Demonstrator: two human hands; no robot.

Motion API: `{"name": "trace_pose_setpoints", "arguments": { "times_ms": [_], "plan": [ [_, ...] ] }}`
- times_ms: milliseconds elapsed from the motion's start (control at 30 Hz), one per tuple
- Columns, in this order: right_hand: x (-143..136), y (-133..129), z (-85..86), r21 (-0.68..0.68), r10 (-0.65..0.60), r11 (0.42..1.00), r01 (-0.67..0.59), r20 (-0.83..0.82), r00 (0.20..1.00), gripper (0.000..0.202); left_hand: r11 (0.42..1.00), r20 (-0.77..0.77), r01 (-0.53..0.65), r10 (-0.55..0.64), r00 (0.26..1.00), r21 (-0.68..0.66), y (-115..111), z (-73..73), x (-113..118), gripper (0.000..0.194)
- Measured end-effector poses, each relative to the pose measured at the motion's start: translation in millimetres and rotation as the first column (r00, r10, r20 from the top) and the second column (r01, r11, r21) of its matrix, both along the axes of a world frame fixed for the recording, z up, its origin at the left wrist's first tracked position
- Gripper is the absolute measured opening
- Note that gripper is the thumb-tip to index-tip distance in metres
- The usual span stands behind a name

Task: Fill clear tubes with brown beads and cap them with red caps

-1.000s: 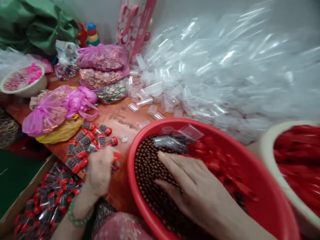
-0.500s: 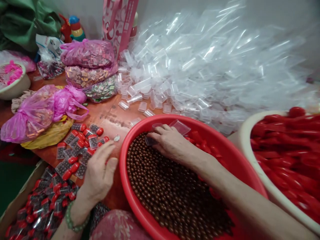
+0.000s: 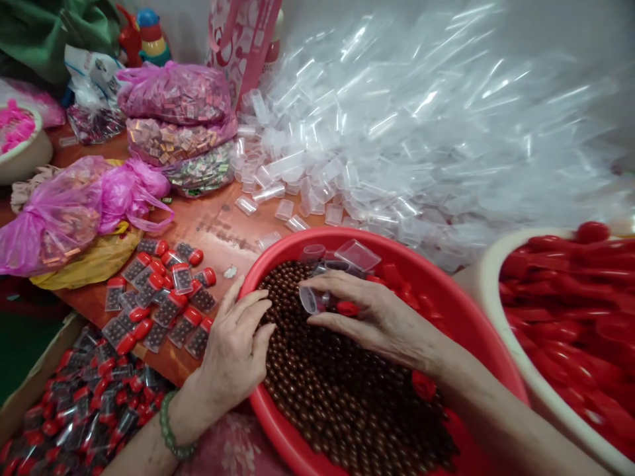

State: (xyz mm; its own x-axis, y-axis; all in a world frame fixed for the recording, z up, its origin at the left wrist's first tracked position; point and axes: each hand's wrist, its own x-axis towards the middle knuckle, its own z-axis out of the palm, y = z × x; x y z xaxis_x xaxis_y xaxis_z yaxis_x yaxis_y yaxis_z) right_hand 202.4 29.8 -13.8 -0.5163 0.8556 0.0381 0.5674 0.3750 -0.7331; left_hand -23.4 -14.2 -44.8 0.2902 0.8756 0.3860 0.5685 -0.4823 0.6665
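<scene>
My right hand (image 3: 367,311) is closed on a small clear plastic container (image 3: 308,301), held on its side with the oval mouth toward the left. It is just above the dark brown beads (image 3: 327,390) in a large red basin (image 3: 260,271). Over the basin's left rim reaches my left hand (image 3: 241,340), a green bead bracelet at its wrist. Its fingers are loosely bent and apart, with nothing in them. Clear containers (image 3: 357,254) and red caps (image 3: 397,281) lie at the basin's far side. Left of my left hand are bead-filled containers with red caps (image 3: 171,309).
A heap of clear containers (image 3: 397,139) rises behind the basin. To the right stands a cream tub (image 3: 489,277) of red plastic parts (image 3: 570,330). A box (image 3: 49,360) of capped containers is at lower left. Pink bags (image 3: 173,96) are stacked at back left.
My left hand has moved right, from beside the capped containers to the basin rim. My right hand has shifted slightly right and down, lifting the clear container above the beads.
</scene>
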Motion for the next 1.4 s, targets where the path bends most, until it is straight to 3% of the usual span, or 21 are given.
{"name": "trace_pose_setpoints", "arguments": {
  "times_ms": [100,200,267,367,467,567,733,833,900,1000,1100,1233,1400],
  "plan": [
    [-7,-9,-3.5,-0.146,-0.064,0.988,0.058,-0.035,0.997,0.037,1.0,0.031,0.018,-0.018,0.999,-0.009,1,-0.7,1,0.027],
    [-16,-13,-11.4,-0.244,-0.217,0.949,0.199,-0.048,0.975,0.04,0.999,0.032,0.027,-0.026,0.999,-0.029,2,-1.2,0,0.027],
    [-23,-11,-17.7,-0.216,-0.335,0.921,0.324,-0.016,0.942,0.038,0.999,0.023,0.025,-0.025,0.999,-0.036,2,-1.5,0,0.027],
    [-34,-7,-26.6,-0.074,-0.457,0.882,0.465,0.099,0.884,0.039,0.999,0.029,0.027,-0.026,0.999,-0.032,4,-1.6,0,0.028],
    [-46,-8,-34.2,-0.038,-0.436,0.889,0.456,0.231,0.87,0.03,0.999,0.044,0.028,-0.027,0.999,-0.027,4,-1.1,1,0.027],
    [-52,-21,-39.5,-0.145,-0.352,0.903,0.404,0.286,0.891,0.015,0.999,0.056,0.031,-0.03,0.998,-0.03,5,-1.3,1,0.025],
    [-49,-49,-40.2,-0.361,-0.281,0.85,0.383,0.304,0.91,0.02,0.999,0.037,0.033,-0.032,0.999,-0.018,6,-2.4,1,0.024],
    [-42,-52,-39.6,-0.543,-0.256,0.749,0.38,0.292,0.922,0.021,0.999,-0.064,0.024,-0.021,0.998,0.036,3,2.5,1,0.021],
    [-38,-50,-39.4,-0.693,-0.243,0.626,0.358,0.263,0.934,0.025,0.995,-0.158,0.059,-0.046,0.986,0.076,-1,8.9,1,0.019],
    [-33,-46,-38.2,-0.869,-0.269,0.403,0.287,0.187,0.945,0.031,0.966,-0.27,0.256,-0.236,0.934,0.043,-10,18.5,1,0.021],
    [-31,-45,-36.4,-0.947,-0.332,0.256,0.191,0.099,0.938,0.028,0.915,-0.376,0.398,-0.391,0.84,-0.062,-16,24.2,5,0.033],
    [-29,-47,-34.1,-0.979,-0.433,0.174,0.109,0.023,0.901,0.024,0.904,-0.469,0.38,-0.427,0.773,-0.196,-15,29.7,16,0.035],
    [-24,-52,-26.5,-0.983,-0.553,0.172,0.058,-0.048,0.832,0.021,0.855,-0.381,0.375,-0.501,0.777,-0.358,-7,35.0,25,0.041]
  ]
}}
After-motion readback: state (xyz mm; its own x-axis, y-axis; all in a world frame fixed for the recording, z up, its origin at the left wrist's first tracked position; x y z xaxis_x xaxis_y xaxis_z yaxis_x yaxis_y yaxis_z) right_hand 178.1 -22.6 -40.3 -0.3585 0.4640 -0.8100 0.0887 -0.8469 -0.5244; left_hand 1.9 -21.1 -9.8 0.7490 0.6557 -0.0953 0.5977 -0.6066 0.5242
